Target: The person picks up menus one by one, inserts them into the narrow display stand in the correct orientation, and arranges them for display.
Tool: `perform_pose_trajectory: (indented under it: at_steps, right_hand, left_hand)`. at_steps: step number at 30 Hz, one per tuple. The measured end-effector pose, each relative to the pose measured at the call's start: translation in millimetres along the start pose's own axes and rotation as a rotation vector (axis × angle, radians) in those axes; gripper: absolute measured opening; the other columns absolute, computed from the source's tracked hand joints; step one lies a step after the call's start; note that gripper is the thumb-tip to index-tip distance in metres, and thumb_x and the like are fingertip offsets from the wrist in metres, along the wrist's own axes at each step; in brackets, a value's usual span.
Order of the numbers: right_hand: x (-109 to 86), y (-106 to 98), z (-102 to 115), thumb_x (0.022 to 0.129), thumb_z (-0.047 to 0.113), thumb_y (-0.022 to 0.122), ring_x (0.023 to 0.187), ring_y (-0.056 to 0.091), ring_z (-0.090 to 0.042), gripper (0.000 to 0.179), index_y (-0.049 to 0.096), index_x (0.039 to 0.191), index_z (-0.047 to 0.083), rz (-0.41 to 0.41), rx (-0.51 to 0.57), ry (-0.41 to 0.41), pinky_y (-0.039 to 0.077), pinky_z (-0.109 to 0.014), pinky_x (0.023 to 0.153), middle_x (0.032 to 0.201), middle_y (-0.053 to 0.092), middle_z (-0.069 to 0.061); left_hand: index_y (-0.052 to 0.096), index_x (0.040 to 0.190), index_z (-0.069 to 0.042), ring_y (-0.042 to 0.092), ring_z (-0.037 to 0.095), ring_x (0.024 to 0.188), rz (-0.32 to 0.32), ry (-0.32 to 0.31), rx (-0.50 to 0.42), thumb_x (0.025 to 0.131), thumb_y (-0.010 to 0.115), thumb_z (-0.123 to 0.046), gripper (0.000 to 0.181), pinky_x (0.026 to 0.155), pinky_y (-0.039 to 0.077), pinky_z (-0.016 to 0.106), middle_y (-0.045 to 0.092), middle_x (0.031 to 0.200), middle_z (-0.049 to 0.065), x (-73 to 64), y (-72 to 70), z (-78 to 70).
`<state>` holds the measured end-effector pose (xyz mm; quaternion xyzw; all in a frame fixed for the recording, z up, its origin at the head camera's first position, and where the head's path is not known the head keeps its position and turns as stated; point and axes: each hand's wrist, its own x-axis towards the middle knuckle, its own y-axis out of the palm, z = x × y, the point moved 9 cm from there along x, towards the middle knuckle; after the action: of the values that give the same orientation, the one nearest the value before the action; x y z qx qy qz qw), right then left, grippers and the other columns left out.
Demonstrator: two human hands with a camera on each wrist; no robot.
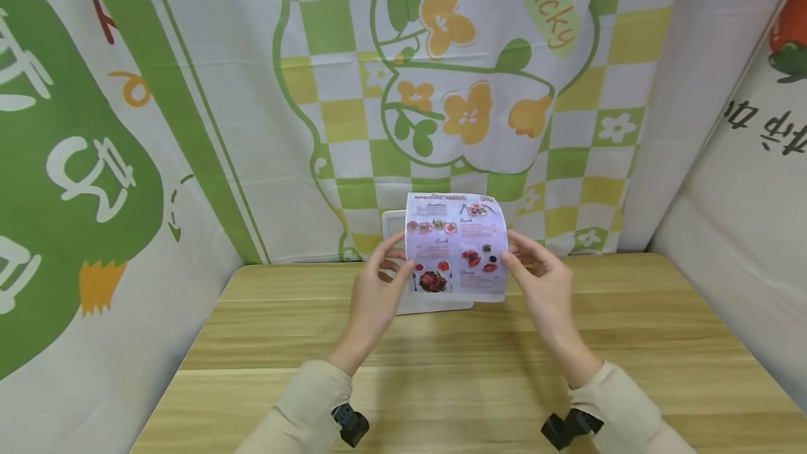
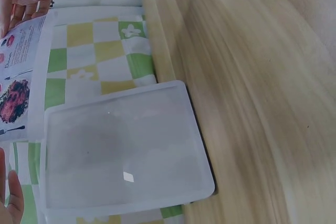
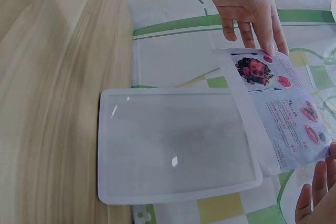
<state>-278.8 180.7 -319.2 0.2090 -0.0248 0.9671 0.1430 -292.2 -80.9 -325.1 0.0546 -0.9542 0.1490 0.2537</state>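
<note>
A printed menu sheet (image 1: pixel 457 247) with food pictures is held up between both hands, its surface bowed slightly. My left hand (image 1: pixel 378 289) pinches its left edge between thumb and fingers. On the opposite edge my right hand (image 1: pixel 543 289) pinches the paper the same way. Behind the sheet, a white-framed panel (image 2: pixel 126 150) with a clear, shiny front stands upright on the table. In the head view the paper hides most of this panel. The right wrist view shows the sheet's lower border overlapping the top of the panel (image 3: pixel 178 145).
The wooden table (image 1: pixel 284 342) runs back to a printed fabric curtain (image 1: pixel 340 90) with green and yellow checks. Fabric sheets also hang on the left (image 1: pixel 208 90) and right (image 1: pixel 737 174). Dark wrist cameras (image 1: pixel 349 426) are strapped at both sleeves.
</note>
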Motion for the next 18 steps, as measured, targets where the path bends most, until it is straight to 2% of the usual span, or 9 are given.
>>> perform_pose_trajectory:
  at_steps: [4,11,15,18]
  right_hand:
    - [7.9,5,4,0.090,0.007,0.073,0.088,0.062,-0.010,0.034,0.068,0.123,0.003,0.012,-0.001,0.029,0.051,-0.019,0.081,0.094,0.068,0.005]
    - [23.7,13,3,0.090,0.015,0.075,0.093,0.059,-0.010,0.037,0.067,0.126,0.007,0.031,-0.044,0.138,0.048,-0.018,0.080,0.094,0.067,0.012]
    - [30.6,17,4,0.091,0.017,0.074,0.092,0.059,-0.010,0.035,0.069,0.123,0.005,0.042,-0.055,0.140,0.047,-0.019,0.077,0.094,0.067,0.011]
    - [35.6,21,7,0.091,0.018,0.074,0.092,0.059,-0.010,0.034,0.069,0.121,0.004,0.056,-0.037,0.129,0.048,-0.020,0.079,0.096,0.068,0.009]
  left_hand:
    - [0.059,0.134,-0.014,0.060,0.018,0.087,-0.012,-0.019,-0.015,0.094,0.067,-0.012,0.040,0.074,0.049,0.029,0.067,0.103,0.005,7.5,-5.7,-2.4]
    - [0.060,0.133,-0.016,0.060,0.019,0.088,-0.035,-0.017,-0.019,0.095,0.066,-0.013,0.039,0.075,0.049,0.032,0.067,0.104,0.006,24.8,-14.9,-9.5]
    - [0.062,0.131,-0.016,0.060,0.019,0.088,-0.047,0.009,0.000,0.095,0.066,-0.012,0.037,0.073,0.049,0.031,0.067,0.103,0.006,34.9,-19.7,-13.0]
    - [0.063,0.129,-0.015,0.060,0.020,0.088,-0.060,0.014,0.010,0.095,0.067,-0.013,0.034,0.073,0.049,0.031,0.067,0.102,0.006,41.6,-22.6,-14.1]
